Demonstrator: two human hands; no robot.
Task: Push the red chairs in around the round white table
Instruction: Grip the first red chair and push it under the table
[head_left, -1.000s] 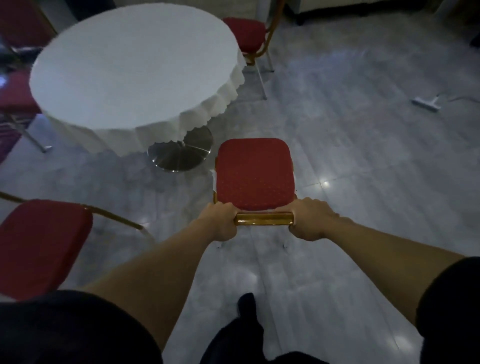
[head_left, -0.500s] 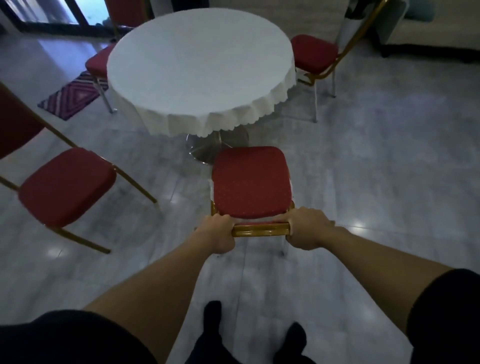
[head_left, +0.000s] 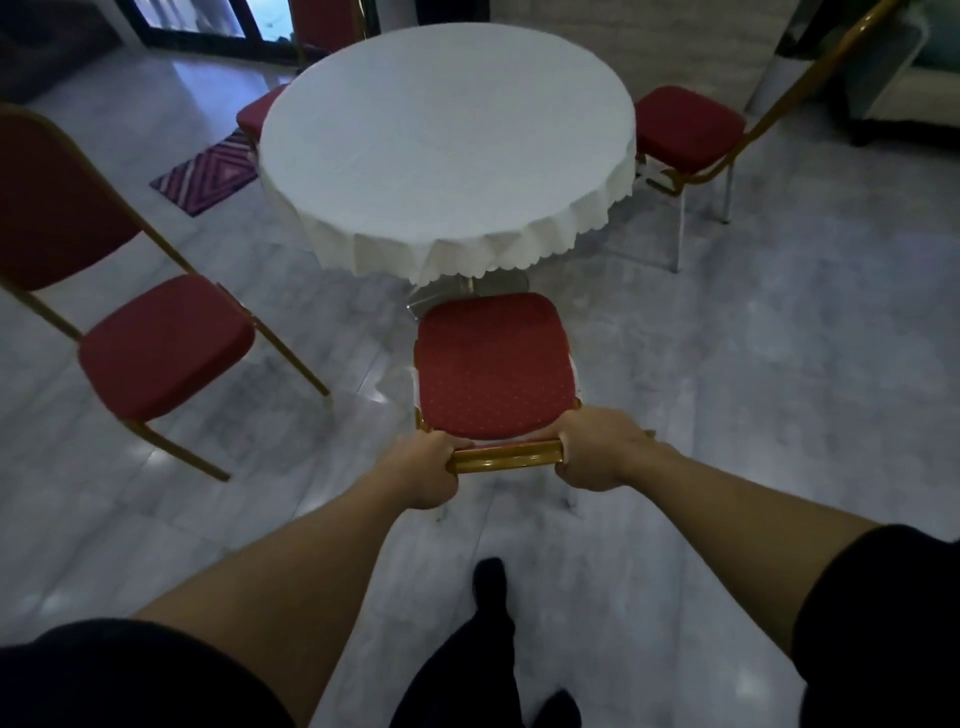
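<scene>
A round table with a white scalloped cloth (head_left: 447, 150) stands ahead of me. Directly below it is a red chair (head_left: 493, 366) with a gold frame, its seat front just short of the hanging cloth. My left hand (head_left: 426, 475) and my right hand (head_left: 597, 452) both grip the gold top rail of its back. Another red chair (head_left: 161, 345) stands off to the left, well away from the table. A third red chair (head_left: 685, 127) sits at the table's right side, and a fourth red chair (head_left: 257, 111) shows at the far left, partly under the cloth.
A purple patterned mat (head_left: 210, 171) lies on the grey tile floor behind the table on the left. A glass door (head_left: 208, 21) is at the back. A dark cabinet or sofa (head_left: 909, 78) stands at the far right. My feet (head_left: 491, 587) are below the chair.
The chair I hold has moved forward toward the table, its seat now close to the cloth's edge. My view has swung so the table sits straight ahead.
</scene>
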